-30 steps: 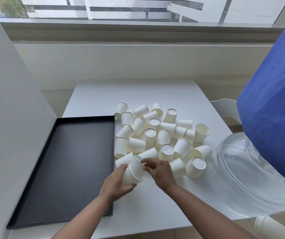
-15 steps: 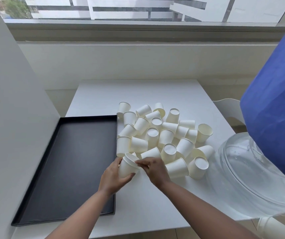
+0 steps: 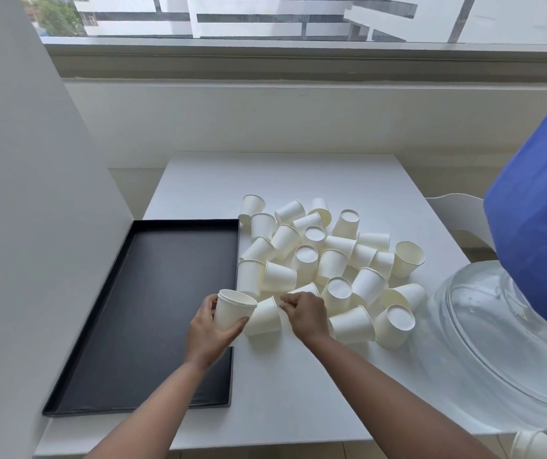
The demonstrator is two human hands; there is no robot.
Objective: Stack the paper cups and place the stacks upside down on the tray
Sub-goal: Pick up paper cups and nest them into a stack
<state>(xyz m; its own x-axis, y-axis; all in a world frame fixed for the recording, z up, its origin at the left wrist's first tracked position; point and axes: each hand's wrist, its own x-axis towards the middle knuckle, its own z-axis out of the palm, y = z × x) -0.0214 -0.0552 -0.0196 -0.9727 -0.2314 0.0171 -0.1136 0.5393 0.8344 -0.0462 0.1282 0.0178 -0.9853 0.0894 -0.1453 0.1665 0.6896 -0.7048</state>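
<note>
Gripping a stacked cup pair in our left hand, our right hand fingers pinch a lying cup on the worktop.

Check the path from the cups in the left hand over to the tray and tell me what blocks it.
Nothing visible blocks it. The left hand holds the nested cups right above the tray's near right edge, and the tray's dark floor shows nothing on it. The loose cups all lie to the right.

L hand gripping, R hand pinching
</note>
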